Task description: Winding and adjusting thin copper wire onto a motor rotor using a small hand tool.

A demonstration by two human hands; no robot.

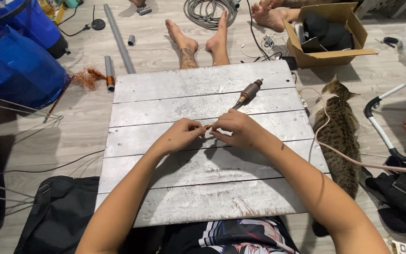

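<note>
A small motor armature [249, 92] with a brown core and a thin metal shaft lies tilted over a grey plank board [165, 197]. My right hand [238, 130] grips its near end, fingers curled around the shaft. My left hand [181, 135] meets it from the left, pinching a small copper-coloured bit [207, 127] between the two hands. Both hands rest just above the middle planks.
A tabby cat [341, 136] lies along the board's right edge beside a pinkish cable [353, 160]. Another person's bare feet [202, 40] rest at the far edge. Nearby are a cardboard box [327, 33], grey pipes [118, 40], tangled copper wire [86, 76], blue bags [17, 61], a black bag [57, 214].
</note>
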